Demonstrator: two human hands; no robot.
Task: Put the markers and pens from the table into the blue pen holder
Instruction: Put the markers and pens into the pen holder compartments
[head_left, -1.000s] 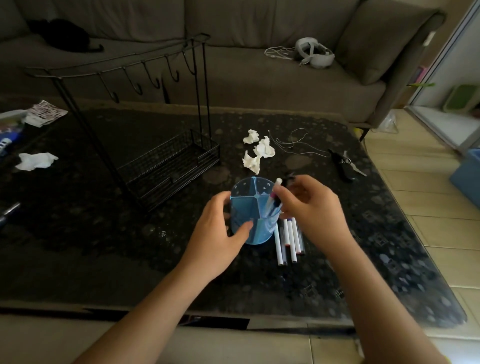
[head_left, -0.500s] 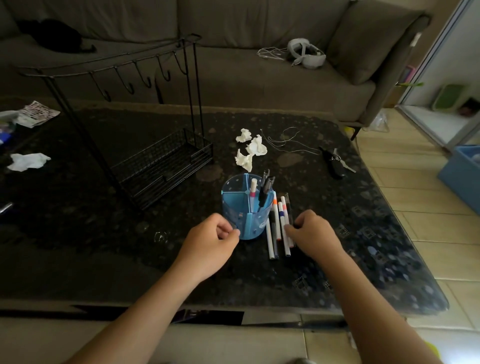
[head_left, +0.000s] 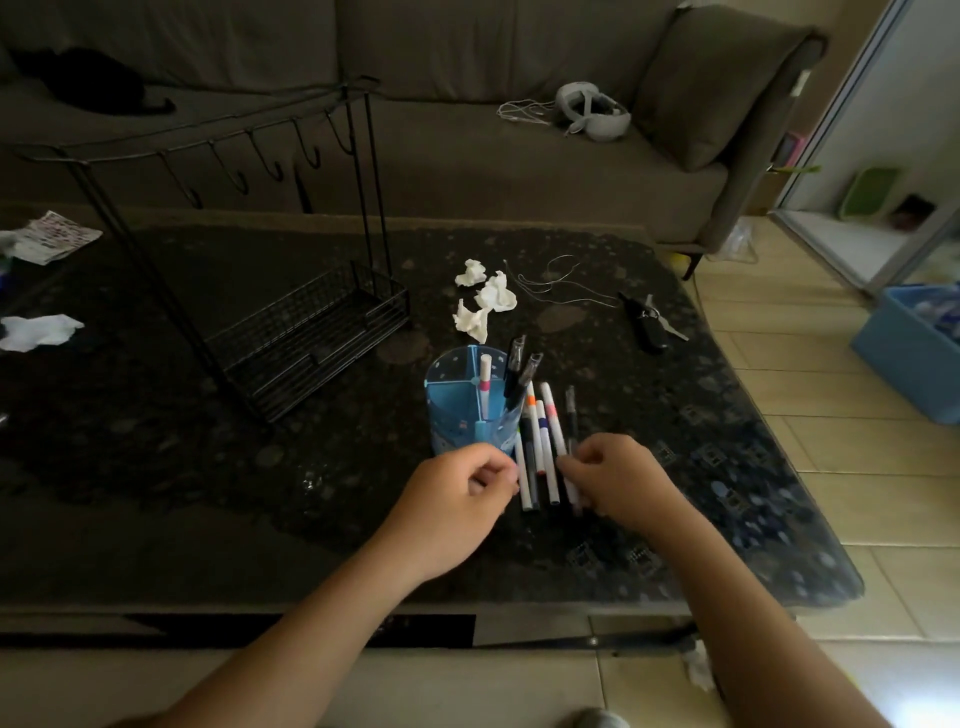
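Observation:
The blue pen holder (head_left: 457, 415) stands upright mid-table with a white pink-banded marker (head_left: 484, 384) and two dark pens (head_left: 522, 371) in it. Just right of it, several white markers and a dark pen (head_left: 543, 441) lie side by side on the table. My left hand (head_left: 457, 499) sits in front of the holder with its fingers curled, the fingertips by the leftmost marker's near end. My right hand (head_left: 618, 478) rests on the near ends of the rightmost markers, its fingertips pinched on a white marker with a pink band (head_left: 555, 426).
A black wire rack with hooks (head_left: 311, 332) stands to the left of the holder. Crumpled tissues (head_left: 485, 301), a thin cord (head_left: 561, 286) and keys (head_left: 649, 322) lie behind it. More tissue (head_left: 39, 330) lies far left. The sofa (head_left: 467, 156) runs behind the table (head_left: 156, 467).
My right hand left a pen in the holder and came down onto the markers lying on the table. My left hand let go of the holder and drew back with its fingers curled.

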